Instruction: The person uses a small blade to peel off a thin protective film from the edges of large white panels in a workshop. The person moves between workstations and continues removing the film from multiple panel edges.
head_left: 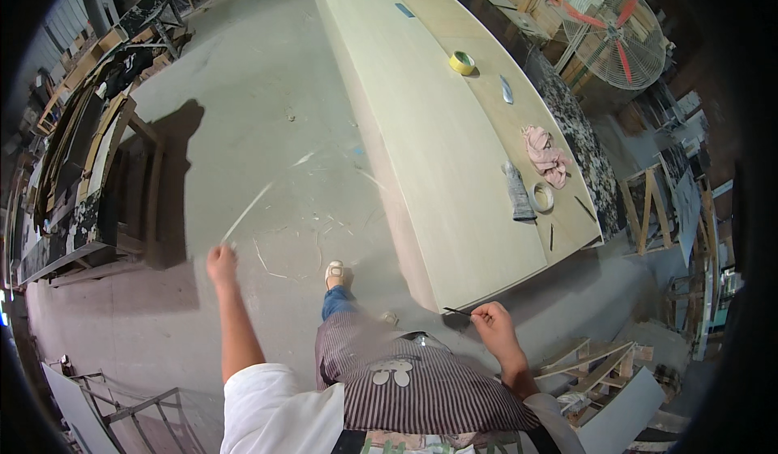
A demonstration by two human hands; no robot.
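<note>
My left hand (220, 266) is stretched out to the left over the floor, its fingers closed. A thin pale strip (247, 213) runs up and away from its fingertips. On the right, my right hand (496, 330) pinches a slim dark stick-like tool (458, 311) whose kind I cannot make out. The tool points left, beside the near corner of a long pale board (454, 179). The board's smooth top reaches far away from me, with a darker tan panel (494, 122) along its right side.
On the tan panel are a yellow tape roll (462, 63), a pale tape roll (542, 197), a pink cloth (545, 157), a grey glove-like item (518, 192) and thin dark tools. Thin scraps litter the floor (267, 130). A rack of boards (89, 170) stands left, a large fan (613, 31) far right.
</note>
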